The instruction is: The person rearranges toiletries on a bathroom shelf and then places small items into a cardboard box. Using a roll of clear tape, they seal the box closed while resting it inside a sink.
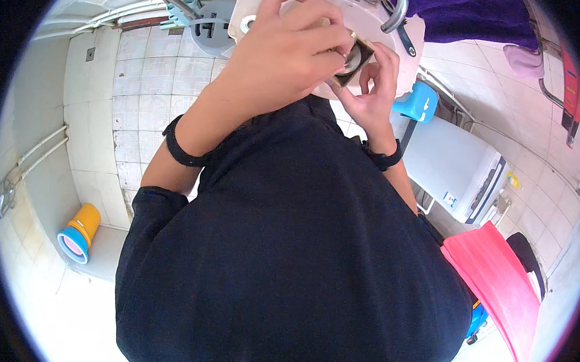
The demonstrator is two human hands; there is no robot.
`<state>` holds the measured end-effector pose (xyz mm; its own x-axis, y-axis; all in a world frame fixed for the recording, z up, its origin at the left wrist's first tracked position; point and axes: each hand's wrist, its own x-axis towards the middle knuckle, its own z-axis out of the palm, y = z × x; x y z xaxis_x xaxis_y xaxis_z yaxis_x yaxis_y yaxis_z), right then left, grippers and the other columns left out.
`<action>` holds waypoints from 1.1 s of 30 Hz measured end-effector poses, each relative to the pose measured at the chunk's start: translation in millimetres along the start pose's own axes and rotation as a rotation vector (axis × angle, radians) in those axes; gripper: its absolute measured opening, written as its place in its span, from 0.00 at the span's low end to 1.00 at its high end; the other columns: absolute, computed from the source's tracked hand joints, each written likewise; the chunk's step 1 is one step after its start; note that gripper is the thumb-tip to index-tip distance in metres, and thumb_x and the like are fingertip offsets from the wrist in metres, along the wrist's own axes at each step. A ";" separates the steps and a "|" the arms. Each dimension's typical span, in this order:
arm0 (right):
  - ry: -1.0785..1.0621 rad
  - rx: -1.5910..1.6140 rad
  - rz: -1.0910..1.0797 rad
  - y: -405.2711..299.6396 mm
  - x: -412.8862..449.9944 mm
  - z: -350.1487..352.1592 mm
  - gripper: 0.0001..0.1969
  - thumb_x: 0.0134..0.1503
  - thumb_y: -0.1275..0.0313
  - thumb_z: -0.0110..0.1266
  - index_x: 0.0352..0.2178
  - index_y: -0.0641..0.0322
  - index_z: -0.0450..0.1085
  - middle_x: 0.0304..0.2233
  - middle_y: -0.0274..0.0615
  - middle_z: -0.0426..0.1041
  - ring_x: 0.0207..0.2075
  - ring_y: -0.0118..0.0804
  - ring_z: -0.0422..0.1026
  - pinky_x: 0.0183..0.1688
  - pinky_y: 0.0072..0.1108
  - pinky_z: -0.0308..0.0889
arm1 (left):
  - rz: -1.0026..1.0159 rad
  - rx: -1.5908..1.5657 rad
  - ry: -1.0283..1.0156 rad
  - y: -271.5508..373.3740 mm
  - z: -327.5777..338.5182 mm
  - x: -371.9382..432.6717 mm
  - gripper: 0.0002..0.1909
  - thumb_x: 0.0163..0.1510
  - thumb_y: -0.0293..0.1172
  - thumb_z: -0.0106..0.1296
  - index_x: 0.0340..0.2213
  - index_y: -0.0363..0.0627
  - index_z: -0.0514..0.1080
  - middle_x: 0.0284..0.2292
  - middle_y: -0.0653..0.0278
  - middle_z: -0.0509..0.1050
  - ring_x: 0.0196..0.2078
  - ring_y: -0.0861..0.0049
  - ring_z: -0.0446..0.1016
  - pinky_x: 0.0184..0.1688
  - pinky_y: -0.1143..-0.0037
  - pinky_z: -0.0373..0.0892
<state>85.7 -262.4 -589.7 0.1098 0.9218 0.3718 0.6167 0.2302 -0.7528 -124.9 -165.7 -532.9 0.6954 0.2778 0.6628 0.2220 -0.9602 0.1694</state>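
Over the front of a pale washbasin (pixel 365 19), both my hands meet at a small square box (pixel 367 52) with dark inner walls. A round, pale object (pixel 354 62) shows inside its open end. My right hand (pixel 374 90) grips the box at its outer corners between thumb and fingers. From the other side, my left hand (pixel 290 59) bends its fingers over the box, the fingertips close to the round object. That hand hides much of the box and the basin's left part. A black band circles each wrist.
A curved metal faucet (pixel 399 13) and a dark-handled tool (pixel 407 38) are at the basin's right. A white roll (pixel 248 23) sits on its left rim. Nearby are a purple towel (pixel 472 16), a blue container (pixel 419 101), a white appliance (pixel 453 159) and a pink cloth (pixel 499 287).
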 end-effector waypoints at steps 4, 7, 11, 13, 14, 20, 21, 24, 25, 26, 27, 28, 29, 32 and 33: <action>-0.003 -0.023 -0.003 -4.9 1.5 0.5 0.38 0.33 0.74 0.65 0.51 0.60 0.65 0.46 0.43 0.63 0.25 0.22 0.64 0.19 0.13 0.58 | -0.139 -0.104 -0.010 11.2 7.5 -1.6 0.07 0.41 0.31 0.61 0.24 0.50 0.73 0.34 0.76 0.73 0.47 0.74 0.69 0.51 0.61 0.60; -0.041 -0.055 0.020 -8.1 0.9 0.8 0.38 0.32 0.74 0.64 0.51 0.59 0.65 0.46 0.42 0.63 0.24 0.24 0.64 0.21 0.15 0.60 | -0.123 -0.061 -0.050 13.5 13.5 -3.9 0.07 0.39 0.32 0.60 0.23 0.50 0.73 0.32 0.76 0.71 0.46 0.74 0.69 0.52 0.61 0.59; -0.076 -0.102 0.033 -13.2 2.2 7.1 0.36 0.33 0.73 0.64 0.50 0.59 0.66 0.46 0.44 0.64 0.26 0.31 0.66 0.27 0.20 0.66 | -0.178 -0.053 -0.162 12.3 23.8 -7.3 0.05 0.39 0.33 0.59 0.21 0.51 0.73 0.35 0.75 0.70 0.48 0.73 0.67 0.53 0.61 0.59; -0.079 -0.115 0.006 -8.3 -1.2 9.7 0.37 0.33 0.73 0.65 0.51 0.59 0.66 0.46 0.43 0.64 0.23 0.26 0.64 0.23 0.17 0.62 | -0.226 -0.066 -0.162 13.9 25.1 -7.3 0.04 0.39 0.33 0.59 0.20 0.51 0.74 0.39 0.74 0.69 0.50 0.71 0.65 0.53 0.61 0.59; -0.094 -0.131 -0.017 -6.9 -1.6 11.0 0.38 0.33 0.73 0.67 0.51 0.60 0.65 0.46 0.42 0.64 0.21 0.20 0.61 0.20 0.14 0.58 | -0.284 -0.086 -0.160 14.8 25.1 -8.0 0.04 0.38 0.33 0.59 0.19 0.50 0.75 0.44 0.73 0.68 0.52 0.69 0.64 0.52 0.60 0.59; -0.197 -0.178 0.010 -13.7 -11.9 13.5 0.36 0.34 0.74 0.63 0.51 0.58 0.66 0.46 0.46 0.66 0.30 0.39 0.71 0.31 0.26 0.70 | -0.412 -0.145 -0.282 19.5 37.7 -16.3 0.06 0.33 0.31 0.62 0.20 0.50 0.78 0.63 0.72 0.55 0.61 0.57 0.56 0.52 0.54 0.58; -0.196 -0.198 -0.017 -12.1 -12.1 15.6 0.36 0.34 0.73 0.64 0.51 0.57 0.66 0.46 0.46 0.66 0.33 0.42 0.72 0.34 0.28 0.71 | -0.399 -0.131 -0.290 17.0 41.4 -16.6 0.06 0.33 0.31 0.62 0.20 0.50 0.78 0.63 0.72 0.55 0.61 0.57 0.56 0.52 0.54 0.58; -0.240 -0.237 0.009 -10.9 -13.0 17.1 0.36 0.35 0.73 0.64 0.51 0.57 0.66 0.46 0.46 0.66 0.40 0.47 0.73 0.38 0.31 0.72 | -0.455 -0.141 -0.382 13.1 58.7 -23.6 0.05 0.33 0.30 0.62 0.19 0.51 0.79 0.65 0.69 0.53 0.63 0.52 0.51 0.52 0.55 0.58; -0.306 -0.260 0.065 -11.1 -12.8 17.3 0.35 0.36 0.72 0.65 0.51 0.57 0.66 0.46 0.45 0.66 0.43 0.49 0.73 0.41 0.32 0.73 | -0.509 -0.175 -0.440 12.6 62.2 -26.3 0.05 0.32 0.30 0.62 0.19 0.50 0.79 0.65 0.68 0.52 0.64 0.51 0.49 0.52 0.54 0.57; -0.289 -0.260 0.065 -9.7 -13.8 17.7 0.35 0.36 0.72 0.65 0.51 0.57 0.66 0.46 0.45 0.66 0.43 0.49 0.73 0.41 0.32 0.73 | -0.564 -0.215 -0.500 13.5 66.4 -28.5 0.06 0.32 0.29 0.61 0.20 0.50 0.79 0.65 0.67 0.52 0.65 0.49 0.47 0.53 0.54 0.57; -0.302 -0.252 0.067 -8.1 -14.5 18.3 0.35 0.36 0.72 0.65 0.51 0.57 0.66 0.46 0.45 0.66 0.43 0.48 0.73 0.40 0.32 0.73 | -0.577 -0.211 -0.499 13.6 69.7 -30.1 0.06 0.32 0.28 0.61 0.20 0.49 0.79 0.65 0.65 0.53 0.66 0.48 0.46 0.53 0.53 0.56; -0.315 -0.243 0.068 -6.8 -14.0 18.7 0.35 0.36 0.72 0.65 0.51 0.57 0.66 0.45 0.44 0.66 0.42 0.48 0.73 0.40 0.32 0.73 | -0.562 -0.205 -0.502 13.1 73.6 -30.9 0.06 0.32 0.28 0.61 0.20 0.49 0.79 0.65 0.65 0.53 0.66 0.48 0.46 0.53 0.53 0.56; -0.302 -0.243 0.075 -5.1 -14.7 18.1 0.35 0.36 0.72 0.65 0.51 0.57 0.66 0.45 0.44 0.66 0.42 0.48 0.73 0.40 0.32 0.73 | -0.578 -0.231 -0.430 15.1 77.1 -30.9 0.06 0.32 0.28 0.60 0.20 0.48 0.79 0.64 0.64 0.54 0.65 0.47 0.46 0.54 0.53 0.56; -0.253 -0.223 0.049 1.3 -12.8 15.3 0.35 0.37 0.72 0.65 0.51 0.57 0.65 0.46 0.44 0.66 0.42 0.48 0.73 0.40 0.32 0.73 | -0.530 -0.259 -0.336 7.3 79.8 -29.6 0.06 0.33 0.28 0.60 0.20 0.47 0.79 0.63 0.62 0.56 0.65 0.44 0.47 0.57 0.52 0.55; -0.238 -0.212 0.053 1.5 -10.9 14.3 0.35 0.37 0.72 0.66 0.51 0.57 0.65 0.46 0.43 0.66 0.42 0.48 0.73 0.40 0.31 0.73 | -0.498 -0.267 -0.325 5.6 78.4 -29.4 0.06 0.33 0.28 0.60 0.20 0.47 0.79 0.63 0.61 0.57 0.65 0.43 0.47 0.58 0.52 0.54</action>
<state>74.2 -267.6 -602.6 -0.0236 0.9836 0.1790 0.7662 0.1328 -0.6287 -90.5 -177.0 -608.6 0.7336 0.6460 0.2108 0.4231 -0.6770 0.6023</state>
